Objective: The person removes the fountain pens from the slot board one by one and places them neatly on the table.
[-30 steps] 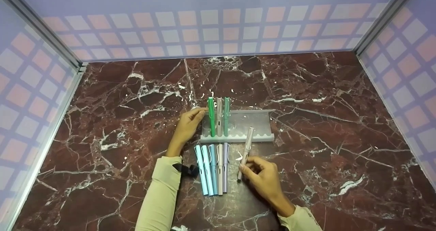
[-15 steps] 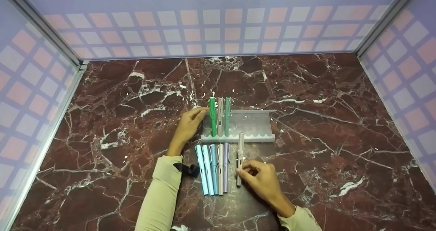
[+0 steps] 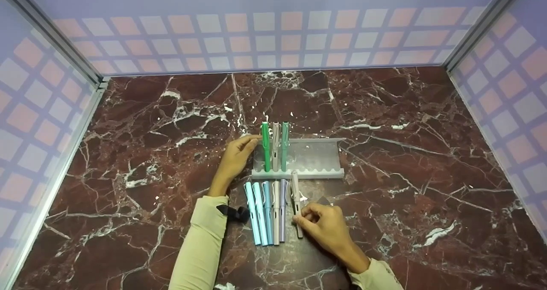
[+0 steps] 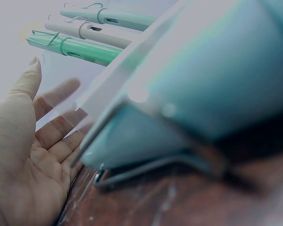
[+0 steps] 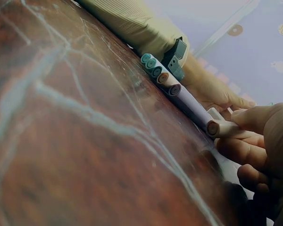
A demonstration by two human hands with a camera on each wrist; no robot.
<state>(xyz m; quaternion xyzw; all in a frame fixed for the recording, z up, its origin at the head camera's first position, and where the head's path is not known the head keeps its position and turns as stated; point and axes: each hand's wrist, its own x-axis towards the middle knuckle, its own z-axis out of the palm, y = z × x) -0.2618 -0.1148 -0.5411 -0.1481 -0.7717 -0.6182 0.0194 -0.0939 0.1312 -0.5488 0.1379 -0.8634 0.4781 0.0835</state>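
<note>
Now the right hand (image 3: 324, 223) pinches a beige pen (image 3: 296, 202) beside the pen row (image 3: 267, 211). Flat-fingered, the left hand (image 3: 234, 161) rests against the grey rack (image 3: 314, 157).

Soft, even light falls from above in the head view, sharp throughout, with faint shadows under the arms and walls bowing at the edges. The left wrist view is washed out at 11 o'clock, its nearest pen (image 4: 193, 89) badly blurred. The right wrist view is dim, the marble bench (image 5: 61, 141) smeared at 7 o'clock.

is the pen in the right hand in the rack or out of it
Out of it. The right hand pinches the beige pen low over the table, beside the row of loose pens, in front of the rack.
</note>
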